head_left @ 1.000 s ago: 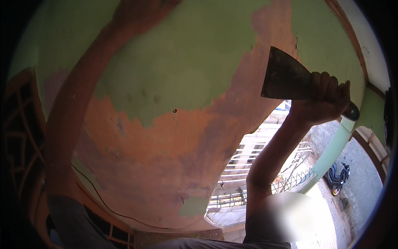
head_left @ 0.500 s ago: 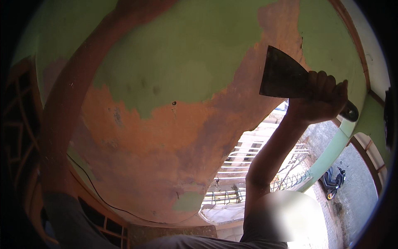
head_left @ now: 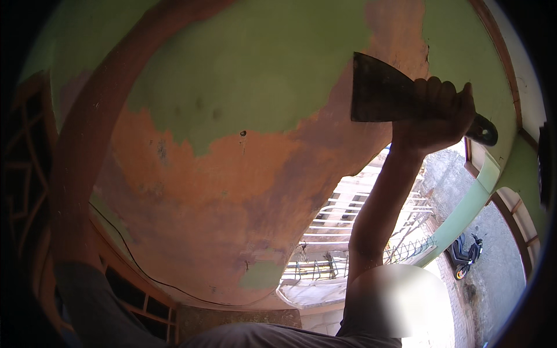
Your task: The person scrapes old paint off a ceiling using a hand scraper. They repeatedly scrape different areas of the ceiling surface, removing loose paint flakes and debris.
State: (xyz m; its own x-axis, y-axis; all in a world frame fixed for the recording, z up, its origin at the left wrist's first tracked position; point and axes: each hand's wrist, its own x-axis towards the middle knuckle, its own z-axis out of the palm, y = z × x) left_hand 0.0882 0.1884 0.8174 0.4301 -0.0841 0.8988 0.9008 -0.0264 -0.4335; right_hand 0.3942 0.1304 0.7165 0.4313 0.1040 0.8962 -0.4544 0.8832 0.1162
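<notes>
My right hand (head_left: 434, 113) is raised overhead, shut around the dark handle of a wide metal scraper (head_left: 380, 88). The blade lies flat against a ceiling (head_left: 243, 69) of pale green paint. Large patches of that paint are stripped to orange-brown plaster (head_left: 232, 191), and the blade's left edge sits on a bare strip between green areas. My left arm (head_left: 81, 156) rises along the left side to the top rim, where the hand is cut off from view.
A thin black cable (head_left: 145, 275) runs along the wall-ceiling joint above dark wooden window frames (head_left: 130, 293). Through an opening I see white railings (head_left: 342, 220), a green pillar (head_left: 464, 214) and a parked scooter (head_left: 467, 255) on the ground below.
The whole view has slid slightly upward as my head tilted. The scraper stays against the same bare strip, shifted a little left. My grip is unchanged.
</notes>
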